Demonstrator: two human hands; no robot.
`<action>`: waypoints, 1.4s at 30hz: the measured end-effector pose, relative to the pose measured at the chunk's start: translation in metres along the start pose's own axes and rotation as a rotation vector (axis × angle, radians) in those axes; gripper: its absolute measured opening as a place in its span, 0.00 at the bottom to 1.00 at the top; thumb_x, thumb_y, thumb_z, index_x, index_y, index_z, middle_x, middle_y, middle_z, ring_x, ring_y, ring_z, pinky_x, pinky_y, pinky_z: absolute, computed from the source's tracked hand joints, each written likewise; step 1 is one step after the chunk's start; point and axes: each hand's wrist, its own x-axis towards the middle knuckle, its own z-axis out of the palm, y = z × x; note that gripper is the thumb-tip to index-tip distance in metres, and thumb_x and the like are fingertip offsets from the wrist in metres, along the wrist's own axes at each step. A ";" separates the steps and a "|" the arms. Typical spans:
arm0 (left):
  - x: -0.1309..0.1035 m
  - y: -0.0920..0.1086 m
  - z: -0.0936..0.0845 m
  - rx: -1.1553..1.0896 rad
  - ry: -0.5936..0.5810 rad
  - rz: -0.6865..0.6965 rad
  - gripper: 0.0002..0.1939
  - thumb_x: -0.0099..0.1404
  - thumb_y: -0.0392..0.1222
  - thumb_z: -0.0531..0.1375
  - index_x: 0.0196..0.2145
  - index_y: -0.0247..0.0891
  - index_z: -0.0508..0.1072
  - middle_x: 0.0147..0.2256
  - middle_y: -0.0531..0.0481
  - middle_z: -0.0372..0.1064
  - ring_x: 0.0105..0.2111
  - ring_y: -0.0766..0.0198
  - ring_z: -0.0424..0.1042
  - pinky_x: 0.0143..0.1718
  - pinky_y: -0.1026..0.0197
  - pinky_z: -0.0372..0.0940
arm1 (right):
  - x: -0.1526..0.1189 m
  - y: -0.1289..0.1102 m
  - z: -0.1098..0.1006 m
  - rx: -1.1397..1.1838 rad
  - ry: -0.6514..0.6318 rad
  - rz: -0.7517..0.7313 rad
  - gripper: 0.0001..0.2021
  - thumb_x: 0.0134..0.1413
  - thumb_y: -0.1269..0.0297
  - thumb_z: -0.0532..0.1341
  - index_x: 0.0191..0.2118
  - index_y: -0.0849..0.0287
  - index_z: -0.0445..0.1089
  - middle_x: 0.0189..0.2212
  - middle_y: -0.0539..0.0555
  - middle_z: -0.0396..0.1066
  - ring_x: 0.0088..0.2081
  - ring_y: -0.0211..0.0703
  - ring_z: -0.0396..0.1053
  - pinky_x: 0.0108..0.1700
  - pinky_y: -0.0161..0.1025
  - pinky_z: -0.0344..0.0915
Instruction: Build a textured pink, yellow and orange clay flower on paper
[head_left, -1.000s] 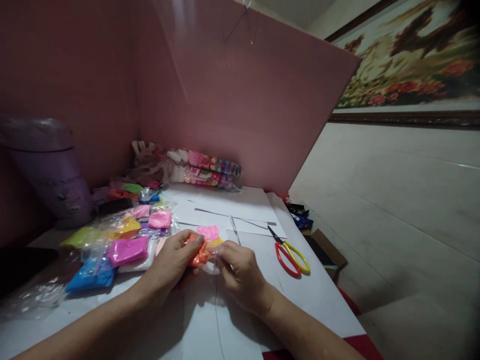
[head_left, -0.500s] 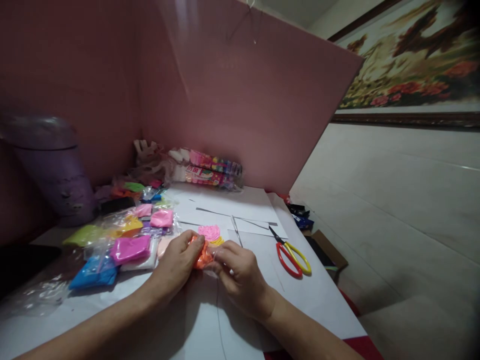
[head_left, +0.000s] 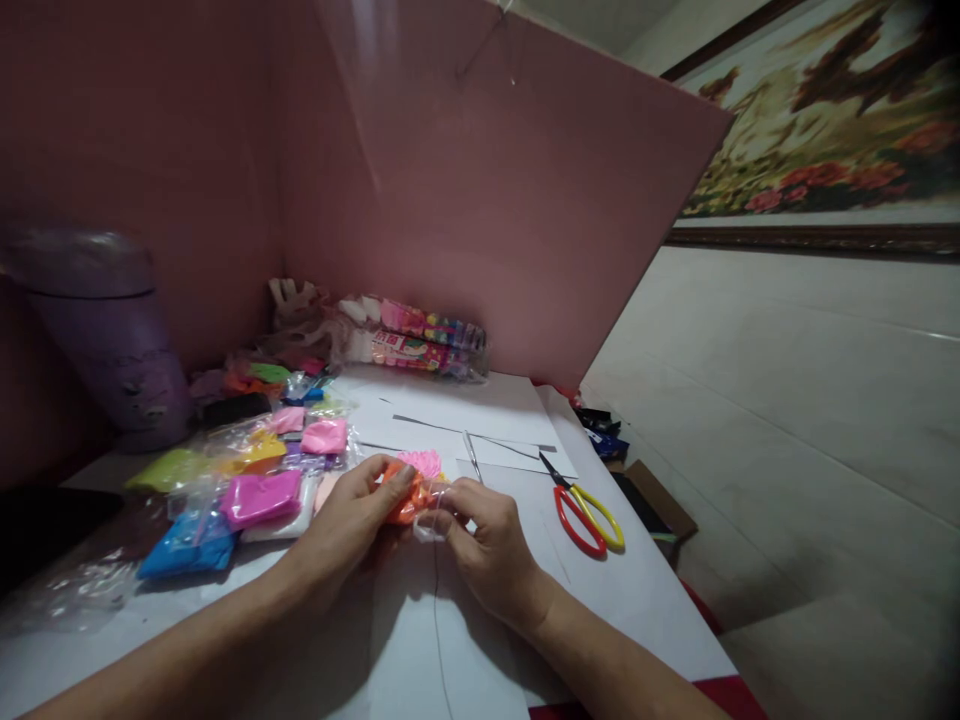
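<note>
Left hand [head_left: 367, 505] curls closed around an orange packet [head_left: 403, 500], thumb on top; right hand [head_left: 484, 535] pinches the clear wrapper [head_left: 429, 529] at the packet's right end, finger and thumb nearly together, both hands above the white worktop [head_left: 637, 600]. Just beyond the packet: a ridged pink piece [head_left: 421, 462], partly hidden. Farther out: slender silver tool [head_left: 472, 458], red-and-yellow scissors [head_left: 568, 489] right, coloured packets [head_left: 261, 498] left, purple tumbler [head_left: 112, 345] past these.

Dim light, pink panels [head_left: 480, 200] behind a white-covered table [head_left: 637, 620], pale tiled wall [head_left: 787, 400], framed painting [head_left: 832, 130] at right.
</note>
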 end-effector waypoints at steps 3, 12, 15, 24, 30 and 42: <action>0.001 0.001 -0.001 -0.098 -0.052 0.056 0.25 0.55 0.55 0.63 0.43 0.38 0.62 0.21 0.57 0.67 0.11 0.71 0.60 0.11 0.70 0.52 | -0.001 0.003 0.000 0.009 0.024 0.063 0.08 0.58 0.72 0.56 0.30 0.61 0.72 0.23 0.51 0.68 0.26 0.38 0.65 0.30 0.35 0.63; 0.003 -0.003 -0.005 -0.099 0.123 0.183 0.20 0.58 0.47 0.62 0.43 0.41 0.59 0.20 0.62 0.61 0.12 0.72 0.59 0.12 0.70 0.49 | 0.000 0.003 0.001 -0.073 0.150 0.013 0.09 0.57 0.73 0.56 0.28 0.62 0.71 0.21 0.51 0.67 0.24 0.39 0.65 0.29 0.35 0.63; -0.001 -0.008 -0.002 0.181 0.136 0.370 0.11 0.61 0.48 0.59 0.36 0.41 0.62 0.21 0.60 0.60 0.16 0.70 0.61 0.17 0.67 0.54 | 0.000 0.001 0.000 -0.149 0.173 0.010 0.09 0.57 0.72 0.55 0.29 0.61 0.71 0.21 0.52 0.67 0.25 0.39 0.65 0.29 0.35 0.63; -0.013 -0.014 0.006 0.994 0.177 0.648 0.09 0.65 0.45 0.53 0.29 0.39 0.66 0.20 0.52 0.68 0.18 0.63 0.66 0.22 0.61 0.54 | -0.009 -0.004 0.012 -0.222 0.048 -0.136 0.12 0.57 0.75 0.50 0.42 0.65 0.68 0.29 0.58 0.69 0.31 0.44 0.67 0.33 0.40 0.66; -0.008 -0.018 0.001 1.147 0.127 0.774 0.10 0.63 0.34 0.49 0.25 0.40 0.64 0.18 0.49 0.67 0.17 0.62 0.64 0.20 0.61 0.50 | -0.010 -0.006 0.013 -0.309 -0.025 -0.127 0.13 0.59 0.75 0.49 0.43 0.65 0.69 0.28 0.58 0.68 0.30 0.44 0.66 0.32 0.39 0.65; -0.012 -0.012 -0.002 0.893 -0.193 0.777 0.08 0.64 0.34 0.49 0.28 0.40 0.62 0.21 0.54 0.64 0.19 0.68 0.60 0.22 0.63 0.53 | -0.012 0.001 0.010 -0.391 -0.011 -0.232 0.11 0.60 0.70 0.51 0.33 0.63 0.71 0.22 0.56 0.69 0.25 0.41 0.67 0.28 0.36 0.63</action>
